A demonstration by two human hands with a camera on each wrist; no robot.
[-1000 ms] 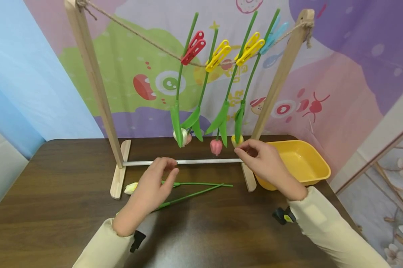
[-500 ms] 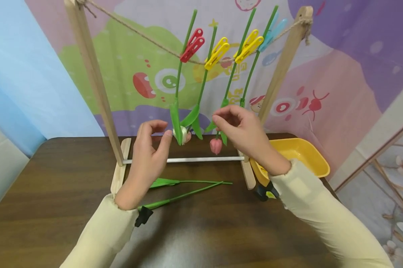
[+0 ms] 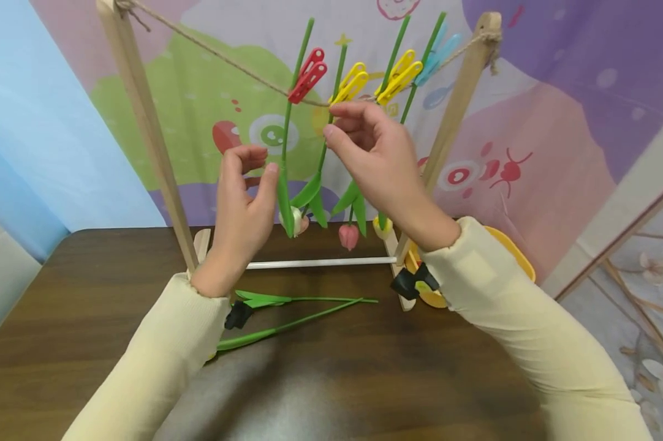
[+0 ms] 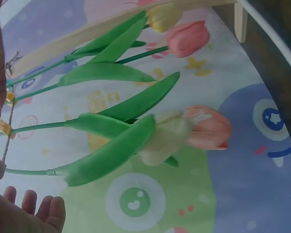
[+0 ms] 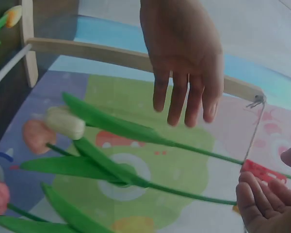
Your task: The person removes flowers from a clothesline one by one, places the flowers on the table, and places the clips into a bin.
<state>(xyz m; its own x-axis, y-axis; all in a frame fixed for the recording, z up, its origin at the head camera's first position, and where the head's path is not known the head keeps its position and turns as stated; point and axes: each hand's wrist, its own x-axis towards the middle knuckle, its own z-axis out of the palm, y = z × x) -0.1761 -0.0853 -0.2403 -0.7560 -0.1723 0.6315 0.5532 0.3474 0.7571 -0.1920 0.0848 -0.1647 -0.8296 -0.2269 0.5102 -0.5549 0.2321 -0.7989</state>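
Several artificial tulips hang head down from a twine line (image 3: 221,58), held by a red clothespin (image 3: 307,76), two yellow clothespins (image 3: 350,84) and a light blue clothespin (image 3: 436,58). A white tulip (image 4: 167,138), a peach tulip (image 4: 208,127), a pink tulip (image 3: 348,236) and a yellow tulip (image 3: 383,228) show. My left hand (image 3: 243,208), fingers loosely bent and holding nothing, is beside the stem under the red clothespin. My right hand (image 3: 383,162) is raised with thumb and fingers apart, fingertips right at the stem below a yellow clothespin.
Wooden posts (image 3: 149,128) carry the twine, and a white rod (image 3: 320,263) joins their feet. Two more tulips with green stems (image 3: 320,315) lie on the brown table (image 3: 320,380). A yellow basin (image 3: 512,248) stands at the right, partly behind my right sleeve.
Both hands have risen from low near the white rod to the hanging stems. My right hand has also moved left, from the yellow tulip to below a yellow clothespin.
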